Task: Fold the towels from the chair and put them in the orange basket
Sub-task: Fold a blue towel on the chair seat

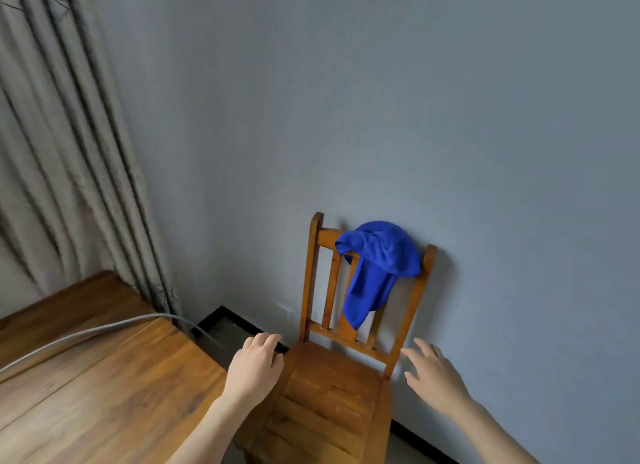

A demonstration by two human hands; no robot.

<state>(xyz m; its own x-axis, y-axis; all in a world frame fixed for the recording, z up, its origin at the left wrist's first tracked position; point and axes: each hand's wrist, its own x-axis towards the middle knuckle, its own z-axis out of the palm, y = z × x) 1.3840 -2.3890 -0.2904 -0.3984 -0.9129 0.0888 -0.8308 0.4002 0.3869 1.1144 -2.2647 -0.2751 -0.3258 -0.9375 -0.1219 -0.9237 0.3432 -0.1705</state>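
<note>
Hanging over the top rail of the brown wooden slatted chair (332,394), the crumpled blue cloth towel (377,266) droops down the backrest. The left hand (256,363), loosely curled, and the right hand (433,373), fingers spread, both hold nothing, one on each side of the seat.

Grey cable (86,332) across wooden table (104,401), beside pleated curtain (69,151)
</note>
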